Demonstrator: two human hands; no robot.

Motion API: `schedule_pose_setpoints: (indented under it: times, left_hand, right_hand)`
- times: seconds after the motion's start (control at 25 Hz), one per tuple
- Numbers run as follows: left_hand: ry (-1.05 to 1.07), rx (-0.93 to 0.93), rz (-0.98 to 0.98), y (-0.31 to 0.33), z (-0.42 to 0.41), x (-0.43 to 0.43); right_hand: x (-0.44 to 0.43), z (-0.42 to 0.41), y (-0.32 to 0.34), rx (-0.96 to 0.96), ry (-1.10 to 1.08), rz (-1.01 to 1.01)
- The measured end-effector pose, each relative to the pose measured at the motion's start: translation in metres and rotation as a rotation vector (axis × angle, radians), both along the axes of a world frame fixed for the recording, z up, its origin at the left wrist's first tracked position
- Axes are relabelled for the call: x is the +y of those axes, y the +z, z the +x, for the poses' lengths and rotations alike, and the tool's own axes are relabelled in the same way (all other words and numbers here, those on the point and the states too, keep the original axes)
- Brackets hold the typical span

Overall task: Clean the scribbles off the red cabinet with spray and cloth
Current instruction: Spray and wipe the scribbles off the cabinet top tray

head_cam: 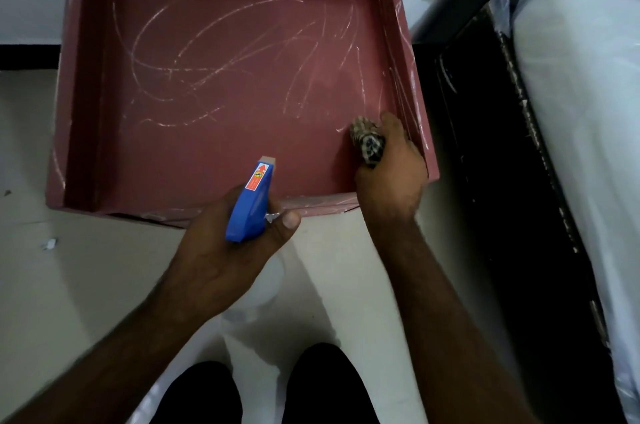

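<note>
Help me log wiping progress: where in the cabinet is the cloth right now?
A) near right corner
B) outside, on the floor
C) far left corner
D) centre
A: the right hand grips the cloth against the cabinet panel beside its near right corner.

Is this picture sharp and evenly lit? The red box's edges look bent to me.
Head view: the wide-angle lens bends the red cabinet. Head view: the light is dim and bluish, with a sheen on the cabinet floor beyond the checked cloth. Head view: the blue spray bottle is fairly sharp; the frame's corners are soft.
</note>
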State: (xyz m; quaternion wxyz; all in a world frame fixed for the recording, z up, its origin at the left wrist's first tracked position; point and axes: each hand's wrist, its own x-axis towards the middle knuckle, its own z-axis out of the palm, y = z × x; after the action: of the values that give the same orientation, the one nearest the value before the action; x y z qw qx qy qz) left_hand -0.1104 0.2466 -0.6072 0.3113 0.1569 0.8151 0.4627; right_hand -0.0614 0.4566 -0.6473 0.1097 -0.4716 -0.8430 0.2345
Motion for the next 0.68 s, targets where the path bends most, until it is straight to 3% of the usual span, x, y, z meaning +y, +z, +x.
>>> schedule_pose_setpoints:
  times: [0.12,0.36,0.68]
  left_hand:
    - [-0.005,-0.003,-0.006,0.000,0.001,0.002]
    - [-0.006,-0.002,-0.015,-0.003,-0.001,-0.004]
    - [-0.044,0.003,0.000,0.003,0.000,0.002]
  right_hand:
    - [0.011,-0.019,-0.002,0.018,0.006,-0.035]
    - [-0.020,0.023,-0.004,0.091,0.091,-0.018]
    - [0.000,-0.019,-0.004,0.083,0.088,-0.083]
